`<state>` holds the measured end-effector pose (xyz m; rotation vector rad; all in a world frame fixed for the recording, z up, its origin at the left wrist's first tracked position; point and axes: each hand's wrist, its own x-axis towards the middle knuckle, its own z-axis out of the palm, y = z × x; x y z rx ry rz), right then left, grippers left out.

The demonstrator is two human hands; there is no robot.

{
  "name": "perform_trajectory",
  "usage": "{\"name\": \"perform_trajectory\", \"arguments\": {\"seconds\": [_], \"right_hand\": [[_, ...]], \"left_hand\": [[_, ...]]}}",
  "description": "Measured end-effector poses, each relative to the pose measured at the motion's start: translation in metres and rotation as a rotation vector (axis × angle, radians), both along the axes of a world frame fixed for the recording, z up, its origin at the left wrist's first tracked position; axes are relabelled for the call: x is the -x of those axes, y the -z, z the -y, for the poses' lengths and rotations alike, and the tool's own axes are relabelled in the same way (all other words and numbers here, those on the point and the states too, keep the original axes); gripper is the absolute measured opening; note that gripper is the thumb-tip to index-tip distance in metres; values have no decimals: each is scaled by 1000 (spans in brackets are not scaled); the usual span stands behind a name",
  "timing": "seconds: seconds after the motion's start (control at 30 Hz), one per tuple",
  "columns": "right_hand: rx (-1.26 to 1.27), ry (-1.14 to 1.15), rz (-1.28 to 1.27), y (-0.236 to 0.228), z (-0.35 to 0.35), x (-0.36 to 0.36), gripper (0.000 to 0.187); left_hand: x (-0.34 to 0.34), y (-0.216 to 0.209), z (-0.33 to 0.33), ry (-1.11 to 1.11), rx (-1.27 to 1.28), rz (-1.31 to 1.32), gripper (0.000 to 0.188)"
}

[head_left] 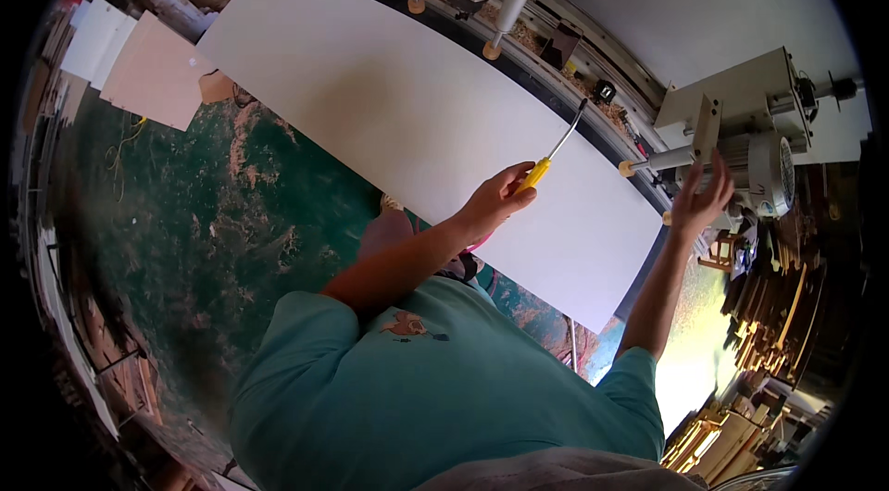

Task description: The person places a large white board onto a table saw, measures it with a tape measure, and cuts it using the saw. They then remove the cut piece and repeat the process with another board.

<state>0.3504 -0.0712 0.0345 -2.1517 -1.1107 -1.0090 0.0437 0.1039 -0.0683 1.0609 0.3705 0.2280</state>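
My left hand (pixel 497 204) is closed around the yellow handle of a screwdriver (pixel 536 174). Its metal shaft points up and away to the right, over a large white panel (pixel 444 125), with its dark tip near the far edge. My right hand (pixel 701 202) is raised at the right, fingers apart, with nothing seen in it. It is just below a metal bracket (pixel 707 125) and beside the grey motor (pixel 757 172) of a machine; I cannot tell whether the fingers touch either.
Pressing rods with tan round feet (pixel 492 50) stand along the panel's far edge. Behind them runs a rail (pixel 593 65) strewn with wood shavings, with a small black device (pixel 604 91) on it. Boards (pixel 153 74) lean at the left above a dusty green floor (pixel 222 204). Wood strips (pixel 782 315) are stacked at the right.
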Motion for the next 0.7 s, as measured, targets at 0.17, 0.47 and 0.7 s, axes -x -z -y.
{"name": "perform_trajectory", "arguments": {"seconds": [0.17, 0.47, 0.7], "right_hand": [[-249, -693, -1460, 142, -39, 202, 63], [889, 114, -1020, 144, 37, 164, 39], [565, -162, -1805, 68, 103, 230, 40]], "left_hand": [[-3, 1, 17, 301, -154, 138, 91], [110, 197, -177, -487, -1721, -671, 49], [68, 226, -237, -586, -1866, -927, 43]]}}
